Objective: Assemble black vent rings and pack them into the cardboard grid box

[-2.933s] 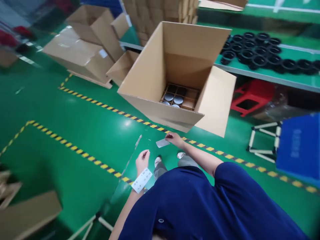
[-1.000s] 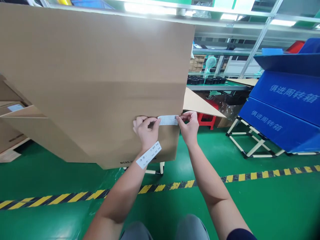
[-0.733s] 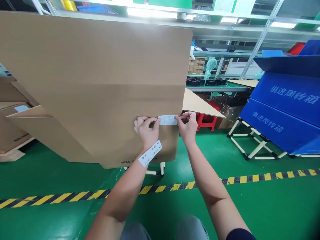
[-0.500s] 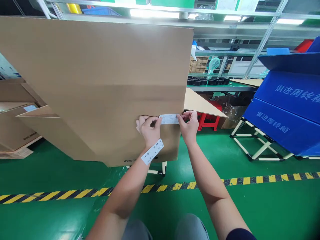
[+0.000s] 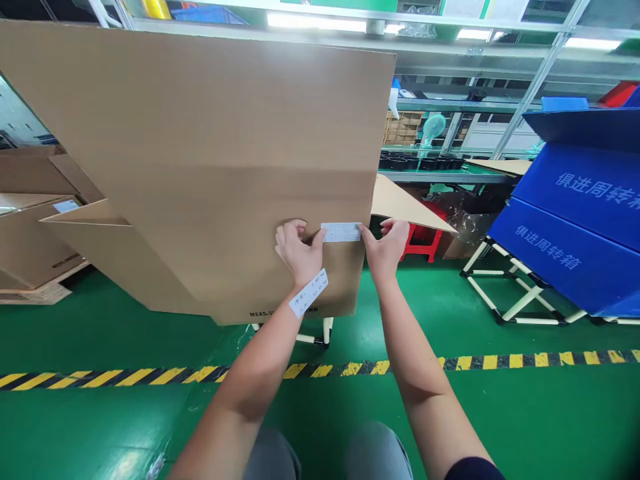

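Note:
A white printed label (image 5: pixel 342 232) lies flat against the brown side of a large cardboard box (image 5: pixel 240 200). My left hand (image 5: pixel 299 252) is at its left end, the thumb on the label's edge and the curled fingers apart from it, against the board. The right thumb presses the label's other end, while the fingers of my right hand (image 5: pixel 386 250) stand away from it near the box's corner. Neither hand pinches anything. A second white label (image 5: pixel 309 293) with handwritten-looking print is stuck across my left wrist. An open flap (image 5: pixel 407 207) juts out to the right of the box.
Blue corrugated boxes (image 5: pixel 575 220) sit on a white pipe frame (image 5: pixel 520 293) at the right. A red stool (image 5: pixel 425 241) stands under the bench (image 5: pixel 463 175). More cardboard boxes (image 5: pixel 35 233) are at the left. Yellow-black tape (image 5: pixel 350 369) crosses the green floor.
Both hands' fingers have come away from their thumbs, loosening the pinch at the label's two ends. The label now lies flat on the box. The view has shifted slightly.

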`<state>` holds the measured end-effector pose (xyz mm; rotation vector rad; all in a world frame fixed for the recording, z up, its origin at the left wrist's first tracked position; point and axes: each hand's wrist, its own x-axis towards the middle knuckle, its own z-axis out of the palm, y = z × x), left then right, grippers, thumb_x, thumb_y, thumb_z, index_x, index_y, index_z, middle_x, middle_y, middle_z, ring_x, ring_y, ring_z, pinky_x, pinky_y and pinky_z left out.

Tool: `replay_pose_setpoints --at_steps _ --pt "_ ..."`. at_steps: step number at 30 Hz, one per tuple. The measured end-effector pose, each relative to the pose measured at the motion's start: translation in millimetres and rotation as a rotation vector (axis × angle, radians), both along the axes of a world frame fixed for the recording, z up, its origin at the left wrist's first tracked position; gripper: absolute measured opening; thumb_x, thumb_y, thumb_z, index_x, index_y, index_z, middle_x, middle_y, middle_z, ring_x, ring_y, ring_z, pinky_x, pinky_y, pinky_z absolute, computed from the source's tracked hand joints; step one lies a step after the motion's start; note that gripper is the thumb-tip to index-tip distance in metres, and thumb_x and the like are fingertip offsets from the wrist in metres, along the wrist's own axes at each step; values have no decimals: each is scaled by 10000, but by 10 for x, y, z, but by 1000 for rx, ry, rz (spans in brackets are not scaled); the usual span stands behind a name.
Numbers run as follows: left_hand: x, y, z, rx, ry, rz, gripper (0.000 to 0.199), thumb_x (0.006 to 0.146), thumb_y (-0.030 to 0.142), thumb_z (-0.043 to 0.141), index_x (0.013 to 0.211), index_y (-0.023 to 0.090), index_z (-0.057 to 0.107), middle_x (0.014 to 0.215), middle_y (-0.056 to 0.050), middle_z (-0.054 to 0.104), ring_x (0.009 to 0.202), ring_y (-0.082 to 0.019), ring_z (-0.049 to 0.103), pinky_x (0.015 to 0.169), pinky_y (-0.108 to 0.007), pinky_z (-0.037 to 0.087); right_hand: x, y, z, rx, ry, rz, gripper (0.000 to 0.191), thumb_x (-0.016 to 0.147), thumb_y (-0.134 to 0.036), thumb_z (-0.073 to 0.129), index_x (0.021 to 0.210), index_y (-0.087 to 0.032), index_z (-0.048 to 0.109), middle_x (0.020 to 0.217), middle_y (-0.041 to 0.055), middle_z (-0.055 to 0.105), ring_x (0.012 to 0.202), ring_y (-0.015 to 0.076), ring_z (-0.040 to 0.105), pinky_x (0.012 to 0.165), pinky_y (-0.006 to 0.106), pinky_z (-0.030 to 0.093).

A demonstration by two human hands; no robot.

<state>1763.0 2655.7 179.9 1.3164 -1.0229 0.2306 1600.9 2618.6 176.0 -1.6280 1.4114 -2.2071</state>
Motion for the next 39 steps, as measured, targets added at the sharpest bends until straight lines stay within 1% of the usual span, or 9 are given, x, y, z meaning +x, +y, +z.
replay_pose_setpoints --at_steps 2,5,10,13,19,24,27,32,39 --pt "67 -6 -8 -15 44 11 404 714 304 899 969 220 596 968 -13 564 890 -210 547 871 -370 419 -118 13 -32 -15 -16 -52 497 695 -433 911 884 -241 493 950 53 538 903 239 480 845 389 446" --pt "148 32 -38 -36 65 -1 354 768 308 862 945 217 569 937 -4 540 855 -184 530 847 -341 424 -181 186 -141 -47 -2 4 323 825 -416 823 865 -219 571 918 70 571 902 237 471 833 382 428" --pt "99 154 -92 -40 13 -81 261 843 320 800 933 217 579 919 -7 562 825 -169 528 822 -322 436 139 696 -364 112 204 756 210 954 -431 686 943 -225 728 929 37 726 868 188 617 823 342 498" --pt "80 192 -121 -41 -21 -89 234 857 322 786 941 219 593 926 -12 583 829 -174 538 832 -328 442 344 928 -408 235 105 963 267 874 -477 760 937 -220 719 854 15 730 771 168 647 733 312 540" --pt "363 197 -225 -50 -116 -132 206 846 377 777 919 220 666 884 -35 651 863 -201 588 889 -360 458 217 1089 -311 237 150 863 194 851 -420 770 813 -234 729 786 9 715 740 165 632 712 311 529" --pt "411 340 -309 42 220 -612 428 961 594 565 881 209 733 850 -73 734 806 -196 662 812 -352 526 -73 638 -314 201 -102 783 309 785 -483 829 812 -201 703 779 14 696 714 156 610 688 312 514" --pt "297 415 -337 152 330 -798 485 878 673 645 829 203 751 811 -74 748 775 -193 671 785 -345 544 -129 376 -370 229 -139 792 387 748 -540 846 815 -190 693 741 5 675 692 151 593 658 302 502" --pt "203 384 -416 161 399 -823 398 638 511 891 843 203 744 791 -29 731 743 -164 646 738 -306 534 -146 258 -419 244 -96 805 429 731 -571 845 838 -185 691 764 14 696 701 151 603 661 298 498" --pt "147 275 -479 74 246 -613 173 778 381 766 776 215 718 765 -21 714 691 -157 596 706 -308 496 -120 190 -457 197 -115 773 416 766 -494 813 987 -196 626 752 -17 677 698 145 611 683 289 489"
